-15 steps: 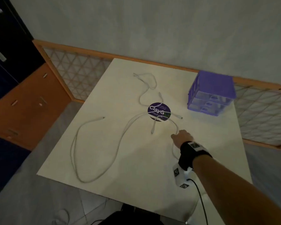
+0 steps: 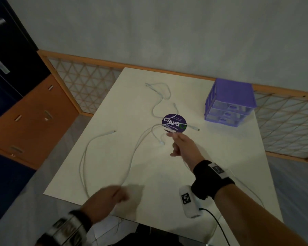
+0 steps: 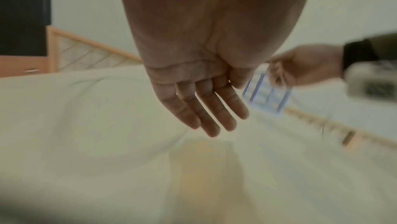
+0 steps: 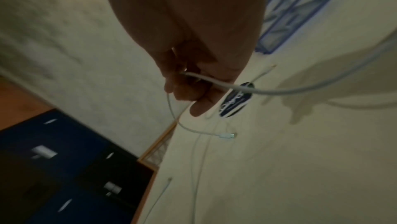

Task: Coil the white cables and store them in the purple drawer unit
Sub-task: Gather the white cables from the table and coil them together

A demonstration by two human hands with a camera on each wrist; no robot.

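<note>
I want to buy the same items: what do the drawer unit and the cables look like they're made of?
The drawer unit looks like plastic: a solid purple frame with see-through, faintly glossy drawers. The cables look like white rubbery plastic, smooth, bending in soft loops; the one in the right hand ends in a metal-tipped plug.

Left hand (image 3: 201,92) flat, right (image 4: 193,78) pinching.

White cables (image 2: 132,162) are seen on a cream table (image 2: 212,157). Beside them, a purple drawer unit (image 2: 230,102) with pale translucent drawers. Among the cables, a dark purple round sticker (image 2: 173,123) lettered in white. Left of the table, an orange cabinet (image 2: 30,121); behind it, a lattice-patterned panel (image 2: 84,86).
</note>
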